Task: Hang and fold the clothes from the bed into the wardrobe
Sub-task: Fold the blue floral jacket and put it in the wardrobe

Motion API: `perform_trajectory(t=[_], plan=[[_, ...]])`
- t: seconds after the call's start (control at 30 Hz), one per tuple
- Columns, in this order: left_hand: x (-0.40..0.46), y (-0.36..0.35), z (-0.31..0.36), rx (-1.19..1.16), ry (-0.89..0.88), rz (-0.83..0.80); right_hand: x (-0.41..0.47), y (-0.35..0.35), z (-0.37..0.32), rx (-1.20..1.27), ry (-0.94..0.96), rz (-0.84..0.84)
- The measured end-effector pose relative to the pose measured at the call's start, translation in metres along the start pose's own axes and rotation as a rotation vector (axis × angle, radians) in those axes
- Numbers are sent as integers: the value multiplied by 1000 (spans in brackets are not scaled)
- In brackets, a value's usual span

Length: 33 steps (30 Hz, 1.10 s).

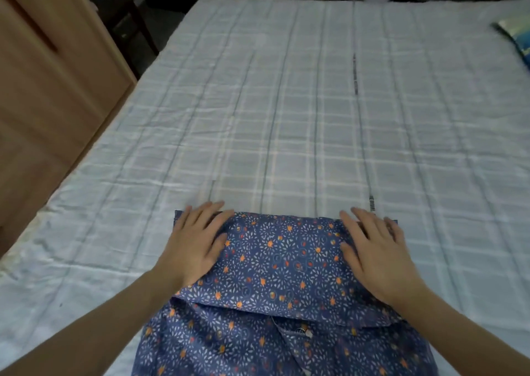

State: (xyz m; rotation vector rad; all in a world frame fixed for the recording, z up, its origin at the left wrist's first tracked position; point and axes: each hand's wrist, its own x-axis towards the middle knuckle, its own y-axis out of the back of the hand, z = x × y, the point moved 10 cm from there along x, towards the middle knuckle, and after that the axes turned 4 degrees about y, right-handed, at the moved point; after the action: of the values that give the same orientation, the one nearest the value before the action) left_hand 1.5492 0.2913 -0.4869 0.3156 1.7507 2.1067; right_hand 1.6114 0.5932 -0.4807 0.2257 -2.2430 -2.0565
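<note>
I am pressing my left hand (198,240) and right hand (375,249), fingers flat and spread, on the blue patterned shirt (281,263) lying partly folded on the bed (286,111); folding is unfinished, and stowing in the wardrobe (43,74) remains.

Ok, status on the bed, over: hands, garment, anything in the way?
Left hand and right hand open, flat on the far corners of the blue patterned garment. Garment partly folded on the bed. Nothing blocking.
</note>
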Motion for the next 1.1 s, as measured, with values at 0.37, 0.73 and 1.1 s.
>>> perform_trajectory(t=[0.37,0.73,1.1], plan=[[4,-61,-81,-9,277,-299,-1,-63,61,-75,-133,-427],[22,72,-8,201,-55,-34,15,71,30,-226,161,-74],[-139,15,15,241,-291,-109,-147,44,-26,-245,401,120]])
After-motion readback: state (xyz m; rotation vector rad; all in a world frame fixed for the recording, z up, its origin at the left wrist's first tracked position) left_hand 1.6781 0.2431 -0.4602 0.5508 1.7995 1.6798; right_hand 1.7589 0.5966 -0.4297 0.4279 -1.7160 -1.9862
